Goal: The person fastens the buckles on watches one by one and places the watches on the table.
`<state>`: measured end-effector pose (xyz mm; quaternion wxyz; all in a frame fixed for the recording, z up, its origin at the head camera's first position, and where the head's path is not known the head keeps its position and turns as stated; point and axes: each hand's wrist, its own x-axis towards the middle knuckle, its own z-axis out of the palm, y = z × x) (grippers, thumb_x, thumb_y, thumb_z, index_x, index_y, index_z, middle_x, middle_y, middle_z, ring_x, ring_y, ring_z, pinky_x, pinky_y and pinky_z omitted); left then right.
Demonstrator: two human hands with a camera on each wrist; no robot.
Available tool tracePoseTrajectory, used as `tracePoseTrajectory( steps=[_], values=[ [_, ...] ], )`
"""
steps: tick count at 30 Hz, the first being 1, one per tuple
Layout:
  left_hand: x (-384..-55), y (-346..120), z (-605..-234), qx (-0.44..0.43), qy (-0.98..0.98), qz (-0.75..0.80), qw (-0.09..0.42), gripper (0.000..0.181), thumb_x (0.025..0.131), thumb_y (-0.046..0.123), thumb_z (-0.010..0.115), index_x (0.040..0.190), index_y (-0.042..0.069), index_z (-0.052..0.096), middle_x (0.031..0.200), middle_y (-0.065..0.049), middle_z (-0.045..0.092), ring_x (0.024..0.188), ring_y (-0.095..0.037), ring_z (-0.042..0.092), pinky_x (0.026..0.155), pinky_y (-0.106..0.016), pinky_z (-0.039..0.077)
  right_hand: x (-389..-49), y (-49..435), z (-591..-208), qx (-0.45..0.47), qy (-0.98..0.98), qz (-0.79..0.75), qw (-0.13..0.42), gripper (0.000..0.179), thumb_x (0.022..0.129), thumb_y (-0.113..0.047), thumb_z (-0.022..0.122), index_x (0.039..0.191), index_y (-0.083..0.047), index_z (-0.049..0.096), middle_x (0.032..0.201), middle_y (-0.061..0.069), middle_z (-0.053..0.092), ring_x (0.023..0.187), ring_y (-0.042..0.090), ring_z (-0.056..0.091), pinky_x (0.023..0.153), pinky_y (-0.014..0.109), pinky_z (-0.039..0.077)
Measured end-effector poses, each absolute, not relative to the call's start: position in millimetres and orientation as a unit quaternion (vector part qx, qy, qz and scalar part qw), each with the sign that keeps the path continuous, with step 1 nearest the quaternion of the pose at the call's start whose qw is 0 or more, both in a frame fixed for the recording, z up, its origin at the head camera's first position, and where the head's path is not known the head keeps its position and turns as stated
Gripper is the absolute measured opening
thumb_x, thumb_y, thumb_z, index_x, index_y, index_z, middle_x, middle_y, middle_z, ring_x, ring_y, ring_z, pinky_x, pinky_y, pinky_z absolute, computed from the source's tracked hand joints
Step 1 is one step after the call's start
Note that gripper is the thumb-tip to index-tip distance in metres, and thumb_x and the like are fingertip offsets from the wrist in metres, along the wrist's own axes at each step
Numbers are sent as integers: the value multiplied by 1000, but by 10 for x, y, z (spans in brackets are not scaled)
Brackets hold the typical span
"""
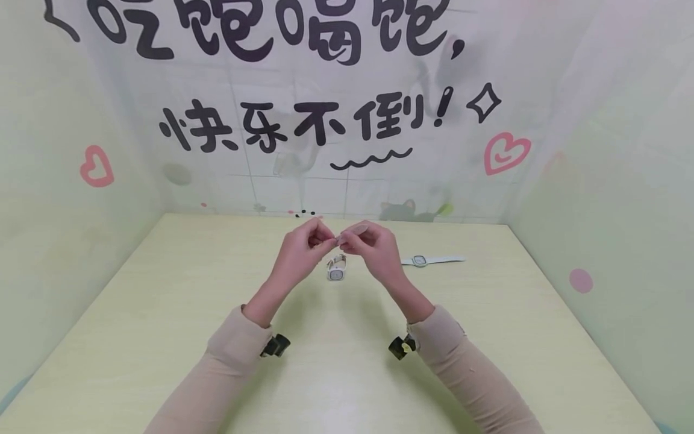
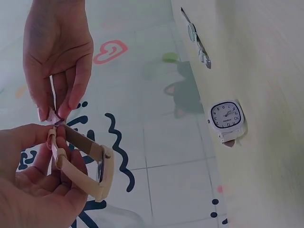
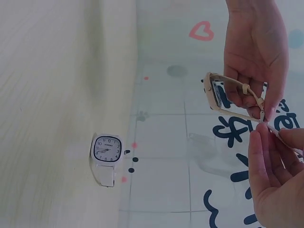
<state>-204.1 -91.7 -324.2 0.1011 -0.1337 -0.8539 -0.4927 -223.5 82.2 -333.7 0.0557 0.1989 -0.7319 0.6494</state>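
Note:
A beige-strapped wristwatch (image 2: 107, 171) is held up between both hands, its strap bent into a loop with the case hanging to one side. My left hand (image 1: 300, 253) grips the strap beside the strap keepers and buckle (image 3: 261, 114). Fingertips of my right hand (image 1: 381, 250) pinch the strap's tail at the buckle, close against the left fingertips. In the head view the fingers hide most of this watch. Below the hands, a white square-faced watch (image 1: 336, 275) stands on the table with its strap curved behind it.
To the right, another watch (image 1: 420, 260) with a pale strap lies stretched out on the light wooden table (image 1: 336, 386). Printed wall sheets (image 1: 293, 199) enclose the table at the back and both sides. Small dark cameras (image 1: 276, 345) are worn at the wrists.

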Motion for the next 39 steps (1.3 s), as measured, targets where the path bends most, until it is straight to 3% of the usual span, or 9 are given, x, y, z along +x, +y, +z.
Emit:
tracePoseTrajectory(
  steps=[6, 15, 20, 26, 32, 39],
  values=[
    [-2027, -877, -3246, -110, -866, -476, 105, 10, 94, 14, 68, 98, 5, 67, 92, -11, 72, 81, -20, 65, 72, -25, 52, -2205, 793, -3375, 213, -763, 602, 97, 16, 93, -13, 70, 97, 2, 73, 96, 20, 75, 83, 23, 75, 76, 28, 62],
    [-2003, -826, -3246, -88, -878, -454, 127, 9, 94, 14, 70, 97, 5, 68, 93, -11, 74, 84, -22, 68, 78, -36, 57, -2179, 794, -3402, 232, -779, 571, 116, 15, 92, -14, 71, 98, 0, 75, 96, 16, 77, 84, 24, 75, 76, 27, 62],
    [-1981, -820, -3244, -101, -866, -474, 124, 11, 94, 14, 69, 101, 5, 69, 96, -12, 75, 85, -22, 69, 79, -34, 58, -2193, 837, -3387, 213, -764, 601, 102, 17, 91, -14, 72, 100, 1, 74, 97, 18, 75, 84, 22, 74, 78, 28, 62],
    [-1959, -838, -3257, -111, -857, -486, 127, 8, 93, 12, 70, 100, 7, 72, 94, -10, 75, 82, -25, 70, 70, -25, 55, -2168, 879, -3382, 206, -757, 613, 93, 17, 91, -13, 73, 101, 1, 74, 99, 19, 75, 86, 22, 74, 80, 29, 62],
    [-1932, -817, -3246, -99, -855, -491, 132, 14, 91, 10, 72, 103, 4, 70, 91, -13, 75, 81, -29, 71, 67, -21, 52, -2117, 867, -3384, 240, -777, 563, 143, 13, 90, -9, 73, 99, 0, 75, 97, 15, 76, 86, 27, 74, 79, 27, 62],
    [-1915, -811, -3223, -91, -856, -490, 135, 21, 90, 7, 72, 110, 2, 65, 89, -15, 75, 79, -26, 70, 68, -24, 52, -2101, 835, -3434, 276, -783, 525, 185, 12, 87, -6, 75, 97, -1, 76, 93, 14, 76, 83, 24, 76, 77, 25, 61]
  ],
)
